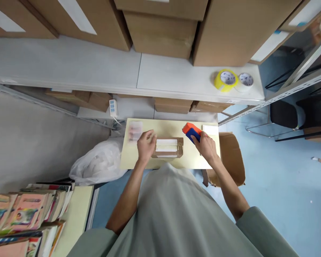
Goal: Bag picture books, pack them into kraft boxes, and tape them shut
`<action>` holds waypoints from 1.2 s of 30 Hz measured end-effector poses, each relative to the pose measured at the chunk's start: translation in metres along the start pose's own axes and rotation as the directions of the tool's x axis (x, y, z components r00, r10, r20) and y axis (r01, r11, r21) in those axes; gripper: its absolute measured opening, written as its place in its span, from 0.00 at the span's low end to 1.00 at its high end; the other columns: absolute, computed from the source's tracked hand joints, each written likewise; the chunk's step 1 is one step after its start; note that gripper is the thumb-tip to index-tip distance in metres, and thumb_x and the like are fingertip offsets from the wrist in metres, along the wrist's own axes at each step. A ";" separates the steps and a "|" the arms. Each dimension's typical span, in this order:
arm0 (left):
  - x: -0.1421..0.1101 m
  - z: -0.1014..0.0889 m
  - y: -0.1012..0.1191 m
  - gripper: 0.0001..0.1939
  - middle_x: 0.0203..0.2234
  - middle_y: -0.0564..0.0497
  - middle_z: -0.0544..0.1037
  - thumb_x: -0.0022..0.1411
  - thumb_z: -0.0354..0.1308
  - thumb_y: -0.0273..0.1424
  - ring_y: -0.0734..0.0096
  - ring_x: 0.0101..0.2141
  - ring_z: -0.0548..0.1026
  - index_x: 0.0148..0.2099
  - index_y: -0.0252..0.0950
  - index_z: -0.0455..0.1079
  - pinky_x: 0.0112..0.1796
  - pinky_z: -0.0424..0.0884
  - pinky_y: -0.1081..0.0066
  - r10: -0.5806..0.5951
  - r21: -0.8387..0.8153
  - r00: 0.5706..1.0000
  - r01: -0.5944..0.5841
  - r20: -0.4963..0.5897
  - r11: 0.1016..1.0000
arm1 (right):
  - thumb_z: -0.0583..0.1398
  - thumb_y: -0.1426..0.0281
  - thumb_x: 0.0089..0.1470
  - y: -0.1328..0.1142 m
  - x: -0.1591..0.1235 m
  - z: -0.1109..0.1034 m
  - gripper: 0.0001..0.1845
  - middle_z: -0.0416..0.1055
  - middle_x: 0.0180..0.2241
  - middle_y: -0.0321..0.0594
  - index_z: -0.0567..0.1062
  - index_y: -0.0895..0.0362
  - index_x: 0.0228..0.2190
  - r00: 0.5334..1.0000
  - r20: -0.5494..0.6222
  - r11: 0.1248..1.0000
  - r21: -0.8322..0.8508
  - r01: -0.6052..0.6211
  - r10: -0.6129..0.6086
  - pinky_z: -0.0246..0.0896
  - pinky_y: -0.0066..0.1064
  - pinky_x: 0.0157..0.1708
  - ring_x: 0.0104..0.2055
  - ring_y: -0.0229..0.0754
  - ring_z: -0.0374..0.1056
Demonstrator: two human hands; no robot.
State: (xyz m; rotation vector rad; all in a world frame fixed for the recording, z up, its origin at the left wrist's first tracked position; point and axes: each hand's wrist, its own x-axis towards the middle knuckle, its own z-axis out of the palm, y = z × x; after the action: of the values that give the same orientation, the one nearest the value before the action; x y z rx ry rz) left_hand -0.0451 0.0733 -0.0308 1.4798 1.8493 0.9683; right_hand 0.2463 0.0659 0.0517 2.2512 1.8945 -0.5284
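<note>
One right hand (208, 147) clamping red-blue tool (190, 132), best angling it clear of left hand (146, 147), hovering beside carton (180, 147), fingers apart.

A storeroom or packing corner with shelving
A long pale grey shelf (96, 67) in a perforated metal frame (286, 85) carries large brown cardboard cartons with white labels (163, 35), and near its right end sit a yellow-edged roll of clear tape (226, 80) and a second, paler tape roll (245, 81). Below it stands a narrow pale yellow tabletop (173, 163) with a small taped brown box (180, 147) on it, an open brown cardboard carton (231, 157) beside it on the right, and a stuffed translucent plastic bag (98, 162) on the left. Stacked books (26, 210) and a smooth light blue floor (278, 178) show too.
</note>
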 end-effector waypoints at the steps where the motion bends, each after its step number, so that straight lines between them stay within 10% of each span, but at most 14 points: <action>1: 0.010 0.001 0.019 0.14 0.53 0.43 0.87 0.73 0.61 0.36 0.58 0.52 0.85 0.56 0.38 0.80 0.58 0.80 0.58 0.100 -0.040 0.995 -0.099 0.021 0.994 | 0.51 0.52 0.79 -0.007 0.004 -0.015 0.26 0.84 0.47 0.59 0.72 0.61 0.57 0.998 -0.044 0.999 0.028 0.036 -0.035 0.68 0.38 0.41 0.46 0.60 0.82; 8: 0.086 0.005 0.145 0.16 0.57 0.43 0.84 0.76 0.59 0.31 0.58 0.57 0.82 0.61 0.39 0.79 0.62 0.77 0.60 0.528 -0.105 0.849 -0.524 0.010 0.845 | 0.48 0.59 0.77 -0.076 0.069 -0.101 0.29 0.79 0.53 0.66 0.61 0.68 0.67 0.887 -0.362 0.947 0.034 0.320 -0.287 0.69 0.48 0.52 0.52 0.66 0.78; 13: 0.110 -0.003 0.163 0.17 0.57 0.43 0.83 0.75 0.58 0.28 0.58 0.58 0.82 0.62 0.39 0.79 0.62 0.77 0.60 0.566 -0.064 0.824 -0.565 -0.011 0.822 | 0.50 0.68 0.76 -0.115 0.123 -0.123 0.24 0.80 0.49 0.62 0.64 0.71 0.65 0.817 -0.405 0.909 -0.112 0.401 -0.411 0.59 0.51 0.66 0.55 0.61 0.76; 23: 0.088 -0.024 0.101 0.15 0.54 0.43 0.86 0.74 0.60 0.30 0.59 0.51 0.84 0.58 0.38 0.81 0.57 0.80 0.61 0.413 -0.046 0.910 -0.412 0.038 0.910 | 0.52 0.71 0.74 -0.125 0.190 -0.098 0.28 0.76 0.61 0.66 0.65 0.70 0.68 0.803 -0.439 0.907 -0.075 0.414 -0.402 0.50 0.59 0.74 0.68 0.60 0.66; 29: 0.049 -0.025 0.014 0.16 0.56 0.43 0.86 0.70 0.61 0.31 0.59 0.52 0.85 0.58 0.39 0.81 0.57 0.80 0.63 0.126 -0.006 0.988 -0.126 0.086 0.992 | 0.46 0.61 0.80 -0.090 0.143 -0.060 0.29 0.64 0.70 0.62 0.63 0.58 0.72 0.741 -0.604 0.921 0.032 0.389 -0.292 0.58 0.57 0.71 0.72 0.60 0.61; 36: -0.015 -0.016 -0.073 0.12 0.49 0.41 0.88 0.68 0.66 0.38 0.56 0.50 0.87 0.50 0.38 0.81 0.54 0.80 0.64 -0.311 0.074 0.942 0.304 0.127 0.950 | 0.52 0.48 0.77 -0.025 0.032 0.076 0.33 0.77 0.55 0.61 0.73 0.65 0.60 0.978 -0.200 0.931 0.343 0.126 -0.059 0.73 0.42 0.51 0.50 0.54 0.79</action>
State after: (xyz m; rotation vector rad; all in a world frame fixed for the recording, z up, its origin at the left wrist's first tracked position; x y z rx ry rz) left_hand -0.0953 0.0469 -0.0817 1.2046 1.9437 0.6553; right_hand 0.2134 0.0746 -0.0276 2.5173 2.1550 -0.7519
